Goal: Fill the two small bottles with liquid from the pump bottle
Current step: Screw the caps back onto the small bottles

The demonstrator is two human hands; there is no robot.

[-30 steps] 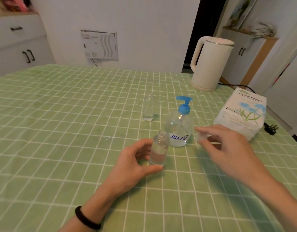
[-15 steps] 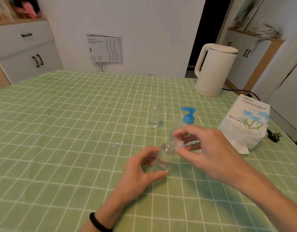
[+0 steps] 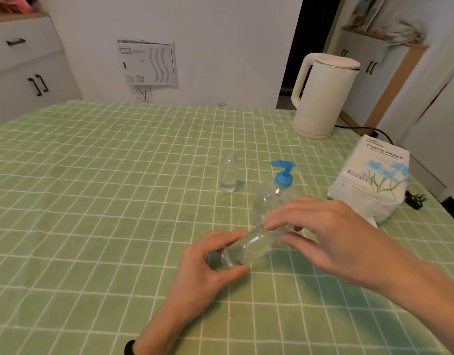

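Tilted further now, small bottle (image 3: 246, 248): right hand (image 3: 330, 234) pinches neck, left hand (image 3: 202, 275) grips base; green tablecloth (image 3: 92, 175).

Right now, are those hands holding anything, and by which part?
Both hold one tilted small bottle: the left hand grips its base end, the right hand pinches its neck end.
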